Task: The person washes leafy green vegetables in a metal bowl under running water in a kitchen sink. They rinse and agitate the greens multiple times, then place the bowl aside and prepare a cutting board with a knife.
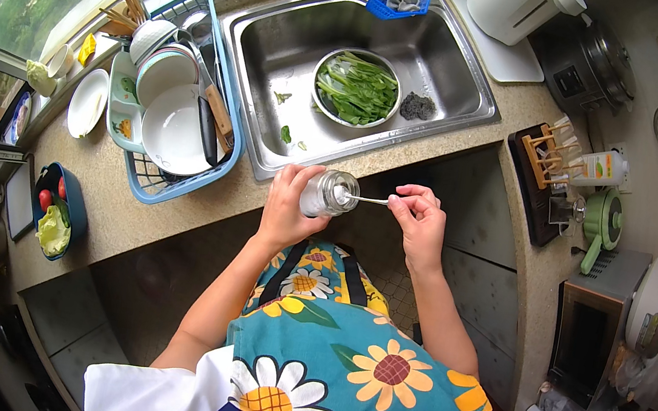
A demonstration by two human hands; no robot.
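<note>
My left hand (289,209) grips a glass jar (321,194) tilted to the right, its mouth uncovered, with white powder inside. Between the thumb and fingers of my right hand (420,220) is the handle of a small metal spoon (372,200). The spoon's end reaches into the jar's mouth, where some white powder (341,194) shows. Just beyond the jar is a stainless steel sink (277,126). In it stands a round metal bowl (315,97) holding green leafy vegetables (357,90) in water.
A blue dish basket (153,197) of bowls and utensils stands left of the sink. A steel wool scourer (417,107) and loose leaves lie in the sink. Farther left is a blue container (78,217) with vegetables. At right are a cup rack (537,154) and a green pot (605,217).
</note>
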